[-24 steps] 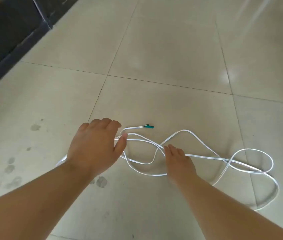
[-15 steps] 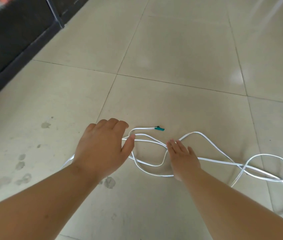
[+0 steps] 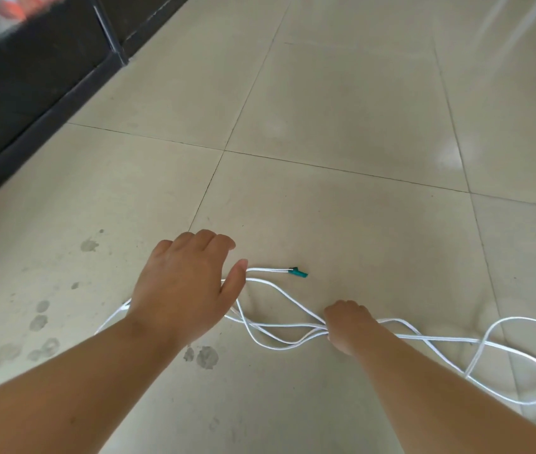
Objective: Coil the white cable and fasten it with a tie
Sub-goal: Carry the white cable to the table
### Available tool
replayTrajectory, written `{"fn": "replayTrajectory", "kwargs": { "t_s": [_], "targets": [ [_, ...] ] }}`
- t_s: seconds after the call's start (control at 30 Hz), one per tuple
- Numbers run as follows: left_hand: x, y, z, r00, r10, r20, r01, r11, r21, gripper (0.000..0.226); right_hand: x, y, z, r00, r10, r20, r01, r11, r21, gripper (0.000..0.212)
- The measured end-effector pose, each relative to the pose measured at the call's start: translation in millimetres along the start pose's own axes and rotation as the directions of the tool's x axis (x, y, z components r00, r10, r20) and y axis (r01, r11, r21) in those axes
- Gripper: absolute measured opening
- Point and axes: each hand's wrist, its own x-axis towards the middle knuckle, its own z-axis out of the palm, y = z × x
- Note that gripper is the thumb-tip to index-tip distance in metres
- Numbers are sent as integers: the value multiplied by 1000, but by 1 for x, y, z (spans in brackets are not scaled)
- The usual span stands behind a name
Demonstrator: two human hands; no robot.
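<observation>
— So, where is the thin white cable (image 3: 293,326) lying?

— Down on the beige glazed floor tiles (image 3: 342,224), uncoiled, in loose crossing loops. One end with a small green tip (image 3: 298,273) lies flat just beyond the hands. The strands run from under the left forearm, across the middle, and out to a wide loop at the right edge.

— And the hands?

— The right hand (image 3: 348,326) is a fist closed round several strands where they bunch together, low against the floor. The left hand (image 3: 184,286) is palm down above the cable's left part, with its fingers loosely bent and its thumb stretched toward the green-tipped end. It grips nothing that I can see. Whether the palm touches the strands beneath it I cannot tell.

— Any writing on the cable or the tip?

— Both are too small for me to read anything.

— What else is around?

— Dark smudges (image 3: 207,357) mark the tile near the left wrist, with more to its left. A black plinth (image 3: 30,93) runs along the upper left corner.
</observation>
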Motion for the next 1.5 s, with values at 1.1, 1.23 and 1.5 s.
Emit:
{"fn": "replayTrajectory", "kwargs": {
  "t_s": [1.1,1.23,1.5],
  "targets": [
    [125,55,-516,964,144,-225,-153,988,-26,43,-337,94,-524,783,291,-549,-133,942,308,31],
    [151,62,-619,949,170,-265,-186,982,-36,51,-406,118,-621,749,348,-563,-178,925,336,29],
    [205,111,-737,852,287,-438,-358,930,-87,42,-499,186,-726,665,470,-580,-267,876,402,31]
  ]
}}
